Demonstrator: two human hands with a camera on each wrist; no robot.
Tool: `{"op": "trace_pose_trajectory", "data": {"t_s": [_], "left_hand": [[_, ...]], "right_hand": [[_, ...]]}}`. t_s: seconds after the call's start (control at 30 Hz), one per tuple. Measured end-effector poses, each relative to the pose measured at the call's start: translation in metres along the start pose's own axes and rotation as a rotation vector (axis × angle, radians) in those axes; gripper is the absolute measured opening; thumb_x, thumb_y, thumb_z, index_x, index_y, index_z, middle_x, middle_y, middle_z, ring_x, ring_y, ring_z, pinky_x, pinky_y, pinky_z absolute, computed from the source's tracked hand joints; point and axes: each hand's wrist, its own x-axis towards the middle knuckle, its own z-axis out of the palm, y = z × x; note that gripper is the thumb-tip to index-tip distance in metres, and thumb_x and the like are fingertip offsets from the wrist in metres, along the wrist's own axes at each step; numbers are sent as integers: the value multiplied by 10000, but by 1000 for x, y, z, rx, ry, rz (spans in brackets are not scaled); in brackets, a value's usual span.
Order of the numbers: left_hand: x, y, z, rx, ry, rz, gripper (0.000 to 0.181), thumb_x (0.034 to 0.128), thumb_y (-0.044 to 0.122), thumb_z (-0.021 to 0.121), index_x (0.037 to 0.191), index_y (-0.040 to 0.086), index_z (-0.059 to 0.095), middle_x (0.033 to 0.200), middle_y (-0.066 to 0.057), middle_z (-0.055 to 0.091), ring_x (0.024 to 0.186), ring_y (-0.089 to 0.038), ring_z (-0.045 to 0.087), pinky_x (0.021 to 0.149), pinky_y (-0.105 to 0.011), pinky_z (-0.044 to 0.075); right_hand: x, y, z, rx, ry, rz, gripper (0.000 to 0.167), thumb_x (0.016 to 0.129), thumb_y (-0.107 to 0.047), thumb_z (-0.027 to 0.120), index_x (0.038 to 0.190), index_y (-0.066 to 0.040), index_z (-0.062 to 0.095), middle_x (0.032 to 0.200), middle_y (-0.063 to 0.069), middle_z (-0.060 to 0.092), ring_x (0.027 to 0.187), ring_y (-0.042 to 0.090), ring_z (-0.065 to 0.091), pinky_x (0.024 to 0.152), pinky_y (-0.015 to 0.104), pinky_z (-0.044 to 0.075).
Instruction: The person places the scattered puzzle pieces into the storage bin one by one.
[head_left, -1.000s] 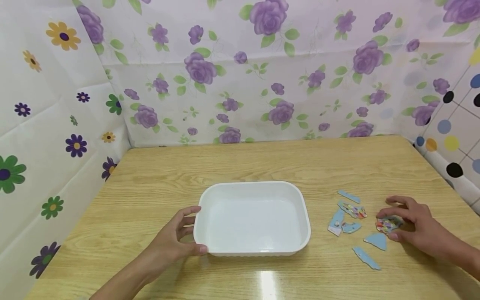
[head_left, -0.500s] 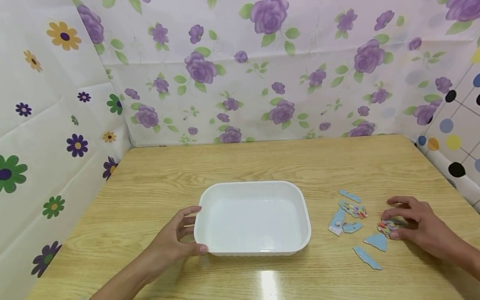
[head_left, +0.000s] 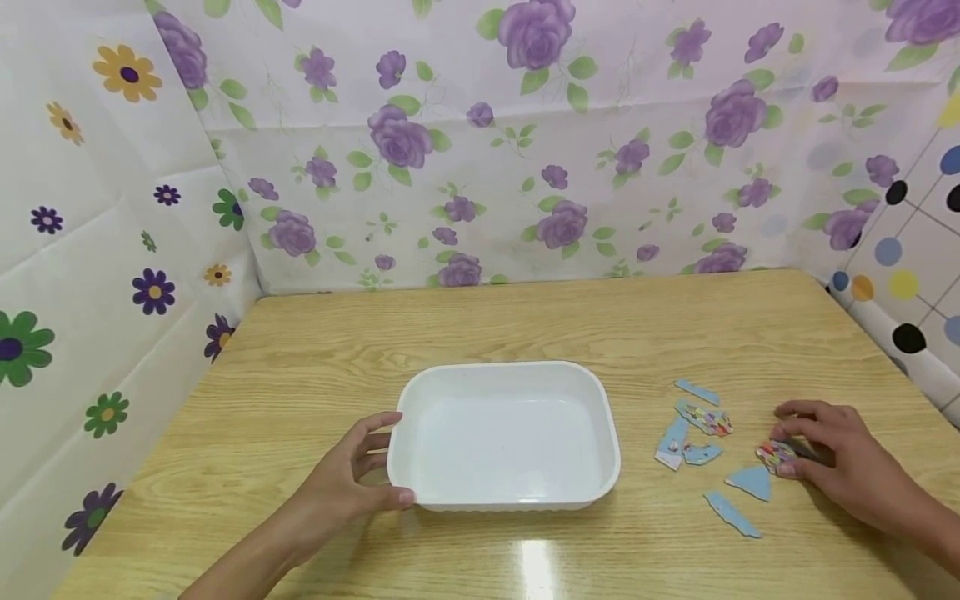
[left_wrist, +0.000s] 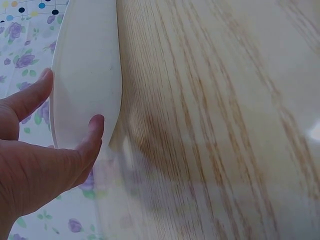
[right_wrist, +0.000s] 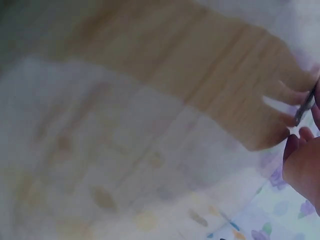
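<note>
At its left end, a white rectangular tray [head_left: 502, 450] is held by my left hand [head_left: 352, 475], thumb on the front corner and fingers against the side. In the left wrist view that thumb [left_wrist: 95, 127] presses the tray's outer wall [left_wrist: 85, 65]. Over on the right, my right hand [head_left: 843, 454] pinches a jagged piece with a multicoloured print [head_left: 772, 454] between thumb and fingers. Its far part is hidden under the hand. The right wrist view is dim; there the piece's thin dark edge [right_wrist: 304, 107] shows between the fingertips.
Between tray and right hand lie several jagged light-blue pieces: a strip [head_left: 697, 392], a printed piece [head_left: 705, 418], a white-ended piece [head_left: 672, 443], a curved piece [head_left: 702, 454], a triangle [head_left: 750, 482] and a front strip [head_left: 732, 514]. Flowered sheets [head_left: 450, 150] surround the wooden table [head_left: 337, 333].
My right thumb and fingers have drawn closer together on the multicoloured piece, hiding more of it. The left hand, the tray and the other pieces stay put.
</note>
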Motion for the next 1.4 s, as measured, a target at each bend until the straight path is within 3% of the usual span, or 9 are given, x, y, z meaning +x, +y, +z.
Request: {"op": "trace_pose_trajectory", "data": {"t_s": [0.2, 0.3, 0.43, 0.6, 0.83, 1.07, 1.17, 1.3, 1.4], "left_hand": [[0, -1, 0, -9, -1, 6, 847, 759, 129, 824, 1440, 199, 324, 1433, -127, 404, 1281, -307, 451, 934, -403, 500], [0, -1, 0, -15, -7, 13, 851, 762, 123, 821, 1444, 187, 317, 1436, -139, 395, 1288, -319, 443, 929, -396, 505], [0, -2, -1, -18, -12, 19, 860, 763, 120, 819, 1450, 176, 306, 1442, -152, 384, 1292, -329, 437, 926, -391, 508], [-1, -2, -1, -16, -18, 20, 856, 769, 117, 814, 1453, 177, 304, 1444, -152, 380, 1294, -331, 436, 937, -400, 502], [-2, -1, -1, -23, -11, 21, 854, 761, 110, 818, 1447, 175, 313, 1440, -148, 387, 1289, -320, 444, 944, -405, 495], [-1, -2, 0, -12, -8, 14, 842, 766, 118, 816, 1445, 179, 322, 1436, -149, 397, 1286, -321, 450, 941, -417, 498], [-1, -2, 0, -14, -6, 15, 844, 764, 114, 817, 1446, 181, 323, 1438, -152, 395, 1289, -323, 448, 944, -419, 496], [-1, -2, -1, -14, -5, 20, 844, 764, 113, 816, 1446, 183, 322, 1437, -155, 394, 1292, -325, 446, 946, -422, 494], [-1, -2, -1, -10, -6, 22, 841, 767, 114, 815, 1444, 186, 322, 1435, -154, 396, 1292, -327, 444, 951, -427, 492]], "right_hand": [[-1, 5, -6, 77, -50, 35, 342, 730, -77, 815, 1014, -245, 724, 1302, -227, 457, 1163, -44, 275, 842, 32, 163], [-1, 9, -9, 116, -84, 1, 397, 731, -46, 801, 1081, -223, 738, 1344, -303, 392, 1199, -138, 221, 873, 22, 141], [-1, 13, -11, 142, -115, -31, 453, 708, -4, 796, 1106, -213, 732, 1367, -291, 387, 1216, -152, 200, 888, 29, 138], [-1, 10, -10, 121, -87, 0, 465, 687, 17, 801, 1060, -253, 735, 1328, -264, 433, 1175, -119, 224, 845, 30, 160], [-5, 4, -2, -56, 12, -107, 469, 660, 35, 793, 1040, -232, 727, 1229, -18, 535, 1124, 128, 337, 912, 49, 132], [-5, 0, 0, -68, 29, -122, 425, 653, 23, 787, 1018, -179, 699, 1200, 121, 508, 1029, 276, 382, 924, 101, 96], [0, -3, -3, -52, 17, -88, 395, 651, 30, 786, 979, -163, 680, 1192, 147, 486, 1032, 256, 383, 905, 112, 78], [9, -7, -8, 21, 8, -32, 364, 720, 73, 751, 999, -143, 663, 1200, 132, 468, 1079, 42, 332, 860, 126, 152], [13, -11, -11, 79, 14, 9, 356, 757, 83, 732, 1018, -151, 669, 1212, 1, 461, 1063, -77, 251, 783, 126, 267]]}}
